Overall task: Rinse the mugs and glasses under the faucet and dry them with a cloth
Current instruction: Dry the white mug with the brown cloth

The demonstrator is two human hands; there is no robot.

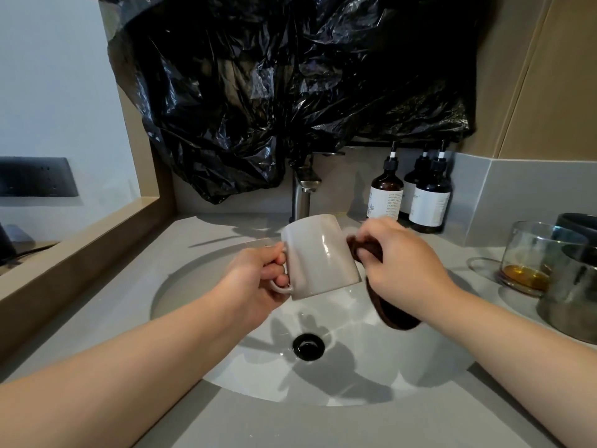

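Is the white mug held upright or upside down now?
Upside down: the mug shows its closed base on top, its mouth faces the sink; the left hand holds its handle.

Single head-worn view, forward and down, close above the sink (420,357)

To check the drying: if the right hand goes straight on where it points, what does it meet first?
Probably the mug, with the cloth the right hand grips in between; depth is unclear.

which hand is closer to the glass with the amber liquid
Right. The right hand, holding the cloth, is left of the glass; the left hand is farther left, gripping the mug handle.
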